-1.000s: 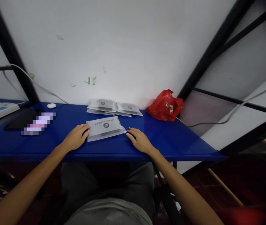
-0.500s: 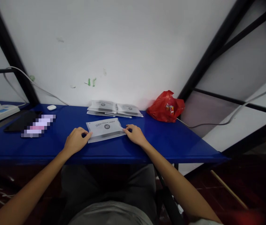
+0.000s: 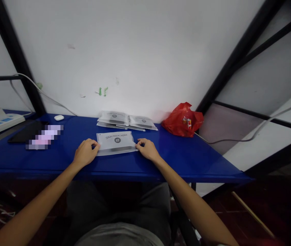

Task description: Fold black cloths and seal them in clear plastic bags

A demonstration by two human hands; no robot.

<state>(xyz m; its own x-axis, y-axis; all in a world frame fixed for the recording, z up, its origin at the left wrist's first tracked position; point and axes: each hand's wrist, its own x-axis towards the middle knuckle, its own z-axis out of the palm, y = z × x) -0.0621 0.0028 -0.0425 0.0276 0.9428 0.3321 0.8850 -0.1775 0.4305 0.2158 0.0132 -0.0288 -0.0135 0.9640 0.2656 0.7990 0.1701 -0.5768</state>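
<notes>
A frosted, translucent plastic pouch (image 3: 116, 140) lies flat on the glossy blue tabletop (image 3: 194, 159), close to the front edge and between the two hands. It is a flattish rectangle, milky and slightly wrinkled, with a dark round logo and ROCKBROS lettering upside down to the wearer; a darker band shows through along its near side. The left hand (image 3: 86, 152) is loosely curled, thumb and forefinger nearly closed on the pouch's left edge; the right hand (image 3: 147, 149) pinches its right corner the same way, the other fingers bent. Behind, similar pouches (image 3: 114, 118) lie overlapped in a low pile near the smooth, scuffed white wall (image 3: 145, 54). A crumpled, shiny red plastic bag (image 3: 182, 119) sits right of the pile, and a rounded white earbud case (image 3: 58, 117) lies far left. Blue surface extends beyond each hand, and a strip separates pouch from pile.
</notes>
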